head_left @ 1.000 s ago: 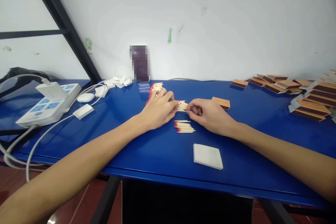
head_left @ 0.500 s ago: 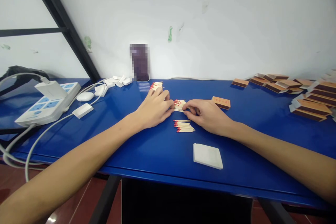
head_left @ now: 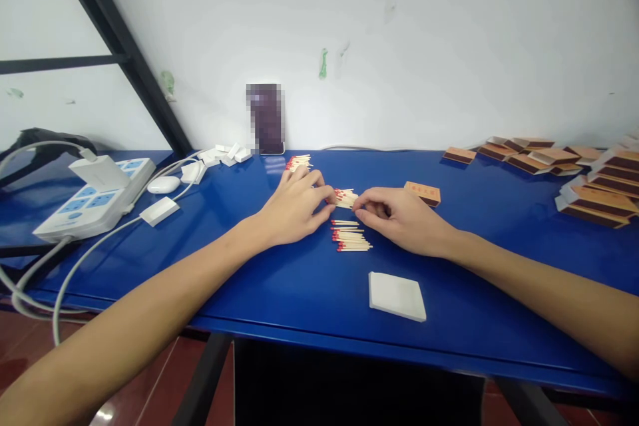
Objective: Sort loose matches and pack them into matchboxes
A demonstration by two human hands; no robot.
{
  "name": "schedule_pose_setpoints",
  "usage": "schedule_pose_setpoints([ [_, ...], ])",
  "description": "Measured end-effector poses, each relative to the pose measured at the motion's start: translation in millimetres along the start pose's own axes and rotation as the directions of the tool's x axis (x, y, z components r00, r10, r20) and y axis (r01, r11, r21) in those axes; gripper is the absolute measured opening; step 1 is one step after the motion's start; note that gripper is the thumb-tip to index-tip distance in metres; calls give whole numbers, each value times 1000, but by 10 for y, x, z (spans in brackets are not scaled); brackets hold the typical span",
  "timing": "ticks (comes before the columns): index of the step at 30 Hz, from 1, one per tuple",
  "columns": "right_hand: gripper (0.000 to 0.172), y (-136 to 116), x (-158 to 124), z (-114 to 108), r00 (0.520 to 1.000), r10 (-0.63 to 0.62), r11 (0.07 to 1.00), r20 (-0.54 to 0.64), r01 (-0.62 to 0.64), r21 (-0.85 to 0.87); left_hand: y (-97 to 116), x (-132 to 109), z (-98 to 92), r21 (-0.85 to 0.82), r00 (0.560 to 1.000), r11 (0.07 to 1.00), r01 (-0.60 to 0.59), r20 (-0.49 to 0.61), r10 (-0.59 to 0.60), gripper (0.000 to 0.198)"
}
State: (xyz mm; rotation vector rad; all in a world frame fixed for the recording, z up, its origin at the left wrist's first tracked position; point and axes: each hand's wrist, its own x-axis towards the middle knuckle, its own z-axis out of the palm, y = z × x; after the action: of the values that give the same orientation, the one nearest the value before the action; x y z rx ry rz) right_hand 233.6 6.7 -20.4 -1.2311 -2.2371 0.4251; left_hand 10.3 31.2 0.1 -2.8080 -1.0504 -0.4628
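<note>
A small heap of red-tipped matches [head_left: 345, 198] lies on the blue table between my two hands. My left hand [head_left: 299, 206] rests at the heap's left side, fingers apart, with its index fingertip against the red heads. At the other end, my right hand [head_left: 399, 218] has thumb and index finger pinched at the bare match ends; how many it grips is hidden. Just nearer to me is a row of matches [head_left: 352, 238], laid side by side with heads to the left. Another bunch of matches [head_left: 299, 161] shows beyond my left hand, partly covered by it.
An orange matchbox [head_left: 422, 193] sits behind my right hand. A white tray-like piece [head_left: 397, 296] lies near the front edge. Stacked matchbox sleeves [head_left: 599, 196] fill the right side. On the left are a power strip [head_left: 100, 200], cables, white pieces [head_left: 224, 154] and a propped phone [head_left: 267, 118].
One more match now lies at the far side of the near row. My right hand has shifted slightly right, and the heap between my hands looks a little smaller.
</note>
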Motion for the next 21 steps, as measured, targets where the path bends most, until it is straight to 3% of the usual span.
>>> schedule_pose_setpoints([
  [5,20,27,31,23,999,-27,995,-39,23,-100,-41,3,49,103,1000,995,-11,6,11,22],
  [21,23,35,28,27,998,-60,989,-35,55,-135,-13,-7,25,159,998,987,-38,48,31,26],
])
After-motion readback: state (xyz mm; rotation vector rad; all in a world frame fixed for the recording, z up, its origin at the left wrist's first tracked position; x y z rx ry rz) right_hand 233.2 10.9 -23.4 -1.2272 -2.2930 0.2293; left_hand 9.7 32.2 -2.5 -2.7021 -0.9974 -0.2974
